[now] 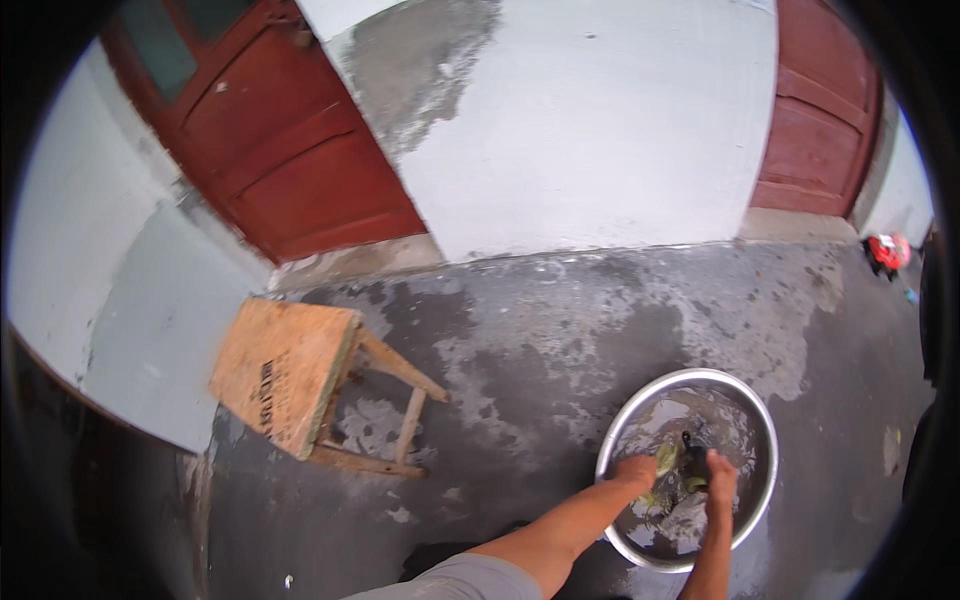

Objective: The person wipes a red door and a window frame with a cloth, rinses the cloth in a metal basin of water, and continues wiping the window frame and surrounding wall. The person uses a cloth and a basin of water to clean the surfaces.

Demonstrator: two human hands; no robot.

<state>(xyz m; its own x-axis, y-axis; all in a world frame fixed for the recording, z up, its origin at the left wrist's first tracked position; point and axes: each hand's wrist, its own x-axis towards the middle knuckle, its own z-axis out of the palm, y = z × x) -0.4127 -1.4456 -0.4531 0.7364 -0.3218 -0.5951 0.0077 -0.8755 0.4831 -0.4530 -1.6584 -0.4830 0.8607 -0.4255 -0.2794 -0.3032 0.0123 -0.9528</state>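
Observation:
A round metal basin [769, 469] of murky water stands on the wet concrete floor, low and right of the middle. Inside its rim, my left hand [637, 472] is closed on a yellow-green item [666, 457] that looks like wet cloth or a glove. My right hand [721, 474], a little to the right, grips a dark item [697, 459] with a small black loop or tip pointing up; its exact kind is unclear. Greenish pieces and a pale, foamy patch show in the water below and between the hands.
A wooden stool [289, 375] with printed writing stands on the left near the wall. Red wooden doors [300, 150] are set in the white wall [600, 135] ahead. A red and black object [889, 253] lies at the far right. The floor [517, 420] has wet patches.

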